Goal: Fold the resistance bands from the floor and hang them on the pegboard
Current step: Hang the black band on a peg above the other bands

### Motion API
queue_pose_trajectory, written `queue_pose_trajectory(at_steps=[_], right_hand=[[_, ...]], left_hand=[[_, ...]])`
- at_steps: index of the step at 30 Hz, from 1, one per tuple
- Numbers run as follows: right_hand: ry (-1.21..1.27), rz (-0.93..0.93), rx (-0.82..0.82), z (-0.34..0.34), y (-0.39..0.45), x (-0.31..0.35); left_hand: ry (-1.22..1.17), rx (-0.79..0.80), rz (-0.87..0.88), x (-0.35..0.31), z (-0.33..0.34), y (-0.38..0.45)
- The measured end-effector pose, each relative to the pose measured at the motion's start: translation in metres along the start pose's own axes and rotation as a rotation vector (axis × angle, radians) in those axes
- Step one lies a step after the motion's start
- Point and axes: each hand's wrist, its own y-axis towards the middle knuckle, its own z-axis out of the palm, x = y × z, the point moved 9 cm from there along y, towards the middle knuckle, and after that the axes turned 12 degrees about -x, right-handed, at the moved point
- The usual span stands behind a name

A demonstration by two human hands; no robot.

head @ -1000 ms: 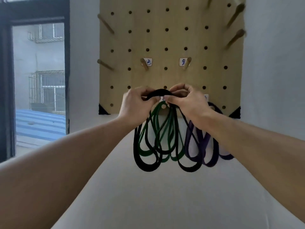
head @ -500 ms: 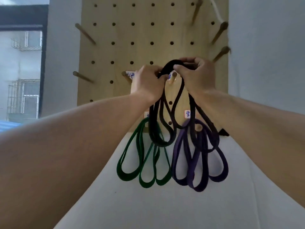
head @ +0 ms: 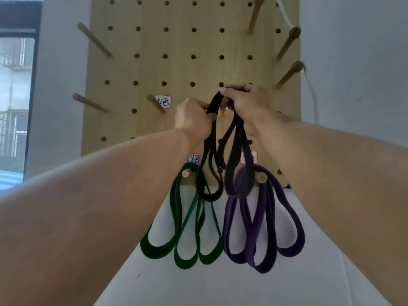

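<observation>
A folded black resistance band (head: 234,155) hangs in loops from both hands in front of the wooden pegboard (head: 176,40). My left hand (head: 194,120) pinches its top on the left. My right hand (head: 247,104) grips the top on the right, at a wooden peg (head: 222,107) that shows between the hands. Whether the band rests on that peg is hidden. Below, a green band (head: 187,228) hangs folded on a lower peg (head: 186,173), and a purple band (head: 265,228) hangs on the peg (head: 261,178) to its right.
Bare pegs stick out at the board's left (head: 90,102), middle (head: 155,103) and upper right (head: 287,43). Small labels (head: 163,101) sit beside some pegs. A white cord (head: 311,93) runs down the wall at right. A window (head: 15,96) is at far left.
Both hands have carried the black band up from the bottom row of pegs to the row above, now over the peg between the hands. The view has moved closer to the board.
</observation>
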Motion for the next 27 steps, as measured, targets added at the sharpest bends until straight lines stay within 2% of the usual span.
queue_pose_trajectory(at_steps=[5,11,15,23,25,27], right_hand=[[0.018,0.067,0.022,-0.001,0.004,-0.017],[0.096,0.113,-0.091,-0.002,0.007,-0.039],[0.084,0.151,-0.130,-0.003,0.007,-0.052],[-0.208,0.045,-0.202,0.001,0.020,-0.037],[-0.227,-0.002,-0.160,0.000,0.019,-0.037],[-0.260,-0.071,-0.062,-0.001,0.014,-0.037]], left_hand=[[-0.049,0.024,0.031,0.007,0.007,0.001],[-0.045,0.008,0.017,0.021,0.015,0.002],[0.049,-0.012,0.024,0.027,0.022,-0.004],[0.306,0.099,0.235,0.025,0.032,-0.014],[0.323,0.102,0.241,0.033,0.030,-0.014],[0.236,0.087,0.200,0.043,0.026,-0.012]])
